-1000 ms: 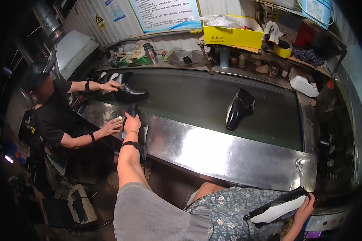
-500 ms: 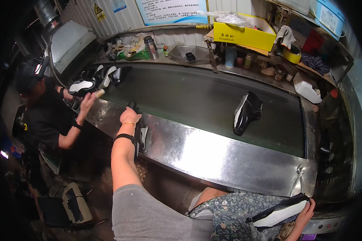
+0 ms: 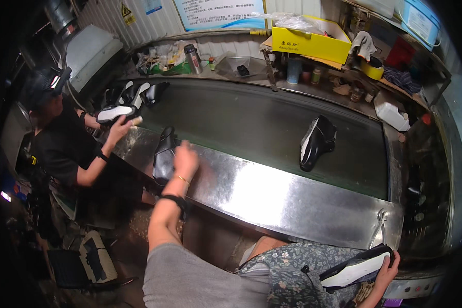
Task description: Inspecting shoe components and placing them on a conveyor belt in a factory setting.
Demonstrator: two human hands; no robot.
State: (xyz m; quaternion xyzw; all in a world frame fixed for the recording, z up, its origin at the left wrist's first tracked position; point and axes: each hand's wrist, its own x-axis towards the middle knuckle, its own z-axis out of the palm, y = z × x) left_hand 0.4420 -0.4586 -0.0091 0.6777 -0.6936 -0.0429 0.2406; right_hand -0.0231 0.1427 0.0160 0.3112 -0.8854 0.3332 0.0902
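A black shoe upper [image 3: 164, 160] rests on the steel ledge, its narrow end toward the belt. Just right of it is my left hand [image 3: 186, 160], apart from the shoe's grip end and smeared by motion; nothing shows in it, but its fingers are unclear. At the lower right, my right hand [image 3: 387, 271] grips another black shoe [image 3: 355, 270] by its end, over my flowered apron [image 3: 297, 272]. That shoe's white underside faces up. Farther off, a black shoe with a white edge [image 3: 317, 143] lies alone on the dark belt.
On the left a co-worker [image 3: 61, 138] holds a white-soled shoe [image 3: 116, 114] and a small pale tool [image 3: 136, 121]. Several shoes stand at the belt's far left. Pincers [image 3: 379, 228] lie on the steel ledge [image 3: 272, 197]. A yellow box [image 3: 308, 49] and a thermos [image 3: 192, 60] stand behind.
My left hand has let go of the black shoe at the ledge and moved to its right. The co-worker's shoe has shifted slightly right. My right hand still holds its shoe.
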